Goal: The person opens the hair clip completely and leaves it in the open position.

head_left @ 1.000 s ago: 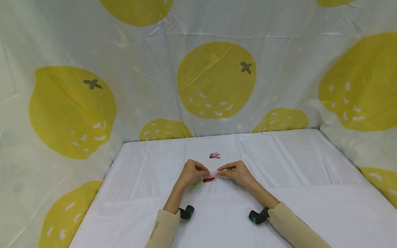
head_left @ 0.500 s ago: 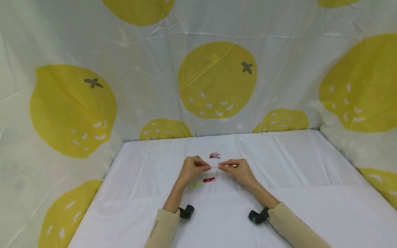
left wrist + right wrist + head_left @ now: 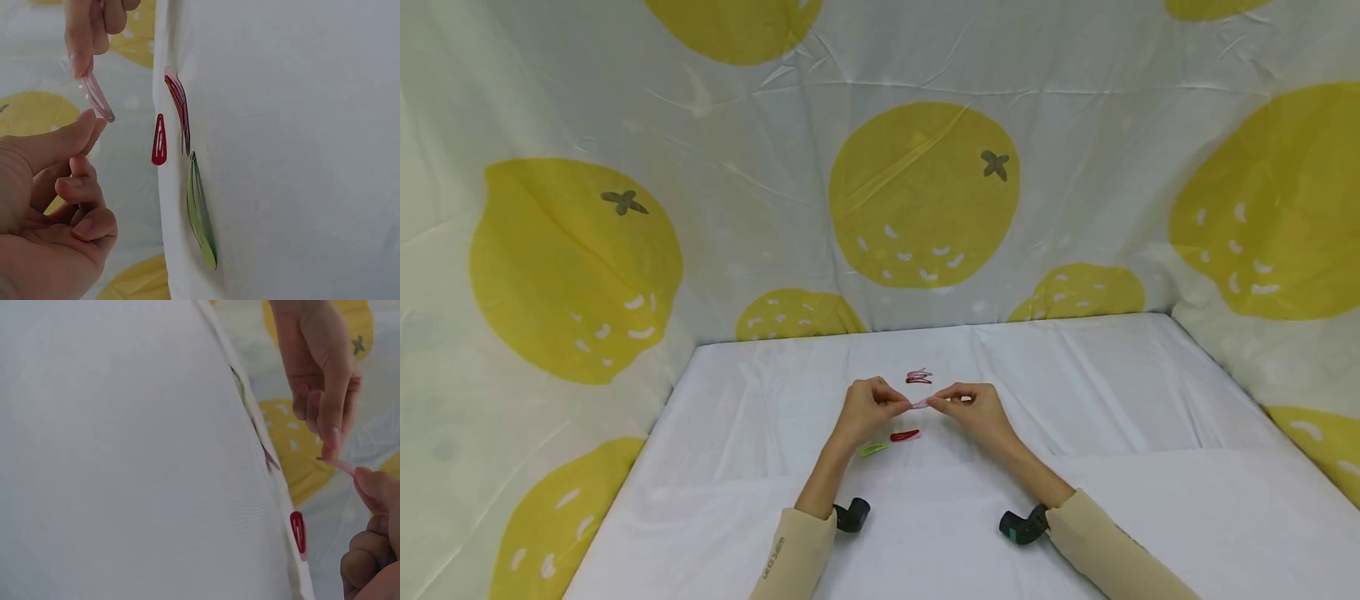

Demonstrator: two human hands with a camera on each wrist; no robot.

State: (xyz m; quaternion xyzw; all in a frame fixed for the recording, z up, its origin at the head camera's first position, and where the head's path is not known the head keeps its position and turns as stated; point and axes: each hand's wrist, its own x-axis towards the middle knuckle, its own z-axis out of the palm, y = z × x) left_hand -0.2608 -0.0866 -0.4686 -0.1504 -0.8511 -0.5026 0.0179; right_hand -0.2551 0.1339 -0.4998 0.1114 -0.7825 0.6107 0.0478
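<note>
A pink snap hair clip (image 3: 920, 405) is held just above the white table between my two hands. My left hand (image 3: 868, 408) pinches its left end with thumb and forefinger. My right hand (image 3: 973, 408) pinches the other end, its remaining fingers curled. In the left wrist view the clip (image 3: 97, 100) slants between the fingertips, its narrow tip showing beside the left thumb. Nearer me on the cloth lie a red hair clip (image 3: 905, 436) with pink along its edge, and a green hair clip (image 3: 873, 450) to its left.
Beyond the hands lies a small group of red and pink hair clips (image 3: 919, 380). White cloth covers the table (image 3: 1075, 525). A curtain with yellow fruit prints (image 3: 760, 192) hangs behind and at both sides.
Both hands have lifted slightly away from the near red clip with the pink hair clip between them. The pink clip has turned, showing its open loop now. The clips on the table stay put.
</note>
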